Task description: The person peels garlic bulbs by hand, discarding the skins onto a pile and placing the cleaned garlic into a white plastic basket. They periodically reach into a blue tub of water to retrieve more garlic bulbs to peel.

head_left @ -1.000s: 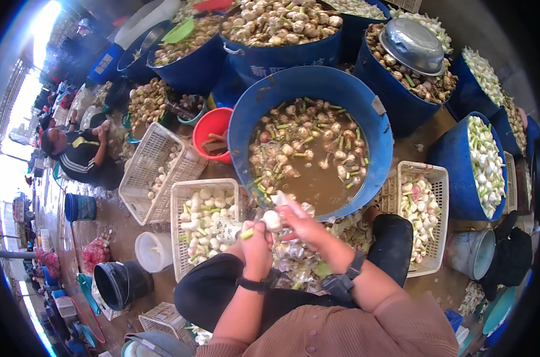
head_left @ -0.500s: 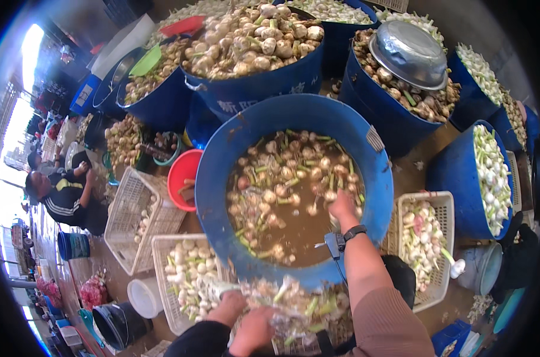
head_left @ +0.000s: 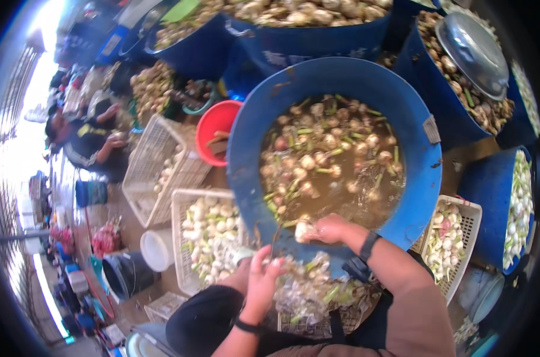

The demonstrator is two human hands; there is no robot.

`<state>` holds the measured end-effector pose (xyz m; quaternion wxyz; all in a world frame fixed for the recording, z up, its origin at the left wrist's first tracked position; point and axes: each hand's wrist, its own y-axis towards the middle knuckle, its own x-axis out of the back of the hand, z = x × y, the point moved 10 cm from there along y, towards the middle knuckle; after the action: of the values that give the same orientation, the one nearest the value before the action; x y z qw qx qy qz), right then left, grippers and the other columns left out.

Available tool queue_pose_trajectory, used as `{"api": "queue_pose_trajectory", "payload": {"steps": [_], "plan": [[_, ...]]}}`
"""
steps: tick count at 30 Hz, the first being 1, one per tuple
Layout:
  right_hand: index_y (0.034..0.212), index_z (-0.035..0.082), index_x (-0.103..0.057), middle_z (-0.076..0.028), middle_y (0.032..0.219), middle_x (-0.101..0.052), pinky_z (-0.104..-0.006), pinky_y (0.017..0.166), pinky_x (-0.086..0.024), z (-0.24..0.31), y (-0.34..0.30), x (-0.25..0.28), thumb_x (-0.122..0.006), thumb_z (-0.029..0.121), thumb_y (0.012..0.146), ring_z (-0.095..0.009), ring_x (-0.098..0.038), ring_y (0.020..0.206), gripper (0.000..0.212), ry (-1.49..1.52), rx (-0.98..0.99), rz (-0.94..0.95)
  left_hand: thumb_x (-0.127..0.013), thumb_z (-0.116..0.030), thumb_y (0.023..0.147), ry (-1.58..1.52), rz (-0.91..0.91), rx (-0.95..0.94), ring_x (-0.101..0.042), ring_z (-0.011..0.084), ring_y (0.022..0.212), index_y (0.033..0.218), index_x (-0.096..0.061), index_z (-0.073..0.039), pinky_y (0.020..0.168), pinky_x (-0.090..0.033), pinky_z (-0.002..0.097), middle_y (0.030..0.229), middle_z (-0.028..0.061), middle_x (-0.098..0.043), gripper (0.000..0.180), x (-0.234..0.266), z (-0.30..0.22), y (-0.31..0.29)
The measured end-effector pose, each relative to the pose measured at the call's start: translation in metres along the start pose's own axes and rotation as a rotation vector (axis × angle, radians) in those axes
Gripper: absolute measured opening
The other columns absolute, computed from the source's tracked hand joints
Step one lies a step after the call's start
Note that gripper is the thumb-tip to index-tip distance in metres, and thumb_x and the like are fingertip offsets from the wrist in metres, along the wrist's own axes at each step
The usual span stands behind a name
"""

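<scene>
My right hand (head_left: 334, 228), wearing a dark wristband, is closed on a garlic bulb (head_left: 305, 231) just inside the near rim of a big blue tub (head_left: 335, 74). Murky brown water fills the tub, with many garlic bulbs (head_left: 317, 157) and green stem stubs floating in it. Left of that bulb, my left hand (head_left: 261, 279) is raised at the near rim, fingers bent around a thin, dark, blade-like tool (head_left: 275, 238); its handle is hidden. Below both hands lies a heap of papery garlic peelings and stem scraps (head_left: 314, 291).
A white crate of cleaned garlic (head_left: 177, 238) stands left of the tub, another crate (head_left: 475, 220) to its right. A red basin (head_left: 207, 128) and a tilted crate (head_left: 139, 178) are beyond. Large blue tubs of garlic (head_left: 317, 44) line the back. A person (head_left: 94, 143) sits far left.
My right hand has come up from the water toward the near rim with a garlic bulb. The left hand has risen from the peelings toward it. The view has shifted.
</scene>
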<state>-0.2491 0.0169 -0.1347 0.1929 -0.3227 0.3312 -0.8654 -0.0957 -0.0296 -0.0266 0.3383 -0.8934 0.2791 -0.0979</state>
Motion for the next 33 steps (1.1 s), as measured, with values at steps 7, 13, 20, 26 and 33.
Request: {"api": "queue_pose_trajectory", "payload": {"steps": [7,13,20,26,33], "plan": [[0.073,0.007,-0.060,-0.014,0.074,-0.061,-0.0437,0.067,-0.042,0.154,-0.100,0.009,-0.045,0.035,0.084,-0.032,-0.057,0.075,0.034,0.057,0.284,-0.488,-0.050,-0.038,0.087,-0.153,0.096,0.176,-0.052,0.0086,0.068,0.119,-0.045,-0.006,0.052,-0.041,0.0215,0.093,0.0033,-0.055,0.045,0.022,0.011,-0.021],[0.066,0.006,-0.059,-0.015,0.062,-0.059,-0.0445,0.054,-0.046,0.175,-0.141,-0.008,-0.052,0.030,0.077,-0.034,-0.059,0.060,0.028,0.013,0.132,-0.565,-0.058,-0.024,0.084,-0.045,0.151,0.012,-0.050,0.0036,0.066,0.103,-0.059,-0.004,0.051,-0.037,0.0187,0.081,-0.0006,-0.059,0.028,0.016,-0.002,-0.045],[0.067,0.002,-0.058,-0.008,0.059,-0.054,-0.0332,0.052,-0.039,0.135,-0.126,-0.036,-0.052,0.024,0.081,-0.016,-0.048,0.056,0.026,0.652,0.101,-0.452,-0.051,-0.027,0.085,-0.181,0.251,0.044,-0.046,0.0027,0.059,0.109,-0.056,-0.006,0.043,-0.032,0.0174,0.079,-0.0016,-0.058,0.032,0.012,-0.008,-0.064],[0.071,0.002,-0.059,0.000,0.067,-0.055,-0.0267,0.054,-0.038,0.143,-0.133,-0.055,-0.054,0.033,0.087,-0.007,-0.044,0.061,0.035,1.134,0.157,-0.408,-0.050,-0.031,0.079,-0.297,0.360,-0.103,-0.048,0.0042,0.066,0.117,-0.050,-0.006,0.049,-0.033,0.0176,0.093,-0.0007,-0.058,0.045,0.018,-0.014,-0.066],[0.066,0.003,-0.061,-0.009,0.054,-0.053,-0.0348,0.049,-0.040,0.199,-0.191,-0.004,-0.060,0.033,0.080,-0.016,-0.047,0.049,0.034,-0.220,0.190,-0.863,-0.042,-0.036,0.091,0.223,0.524,0.095,-0.054,0.0074,0.077,0.117,-0.050,-0.008,0.053,-0.037,0.0197,0.098,0.0003,-0.059,0.040,0.015,-0.006,-0.073]]}}
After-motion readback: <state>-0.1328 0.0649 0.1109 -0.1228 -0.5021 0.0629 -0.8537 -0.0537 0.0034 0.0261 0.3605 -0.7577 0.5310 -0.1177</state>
